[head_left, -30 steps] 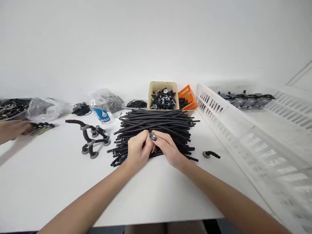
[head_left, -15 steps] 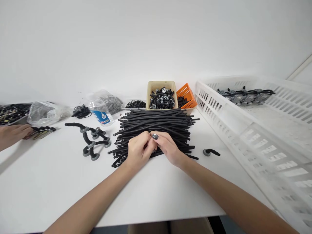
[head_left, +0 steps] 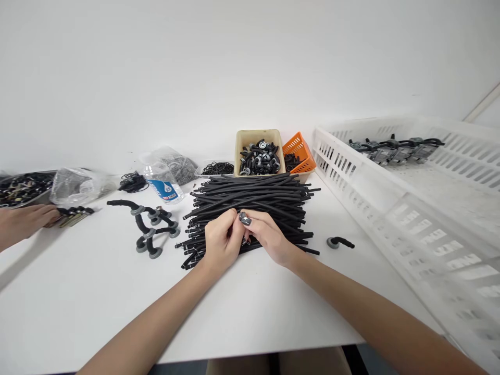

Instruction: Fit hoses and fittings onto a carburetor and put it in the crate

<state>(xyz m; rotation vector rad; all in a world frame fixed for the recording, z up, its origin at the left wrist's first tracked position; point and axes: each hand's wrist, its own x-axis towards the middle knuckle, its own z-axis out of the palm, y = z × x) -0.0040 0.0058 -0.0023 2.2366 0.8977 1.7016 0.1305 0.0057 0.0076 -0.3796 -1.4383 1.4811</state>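
Resting at the near edge of the pile of black rubber tubes (head_left: 250, 200), the left hand (head_left: 221, 245) and right hand (head_left: 269, 237) meet fingertip to fingertip, both curled and pinching together at something small and dark between them; what exactly they grasp cannot be told, since the fingers hide it. The tubes lie with their long axes running left to right across the white table (head_left: 78, 291), so they pass crosswise beneath both hands and stretch away behind them. Neither hand is clearly nearer the pile; both touch its front rows. Left of the pile lie bent hoses with grey collars (head_left: 150, 229) and a water bottle (head_left: 160, 182) on its side. Behind the pile stand a beige bin of fittings (head_left: 260, 151) and an orange basket (head_left: 300, 151). Right of the pile lies a single elbow fitting (head_left: 339, 242), and beyond it a white slotted crate (head_left: 410, 208). Far left of the pile, another person's hand (head_left: 23, 221) rests near a plastic bag (head_left: 74, 185)
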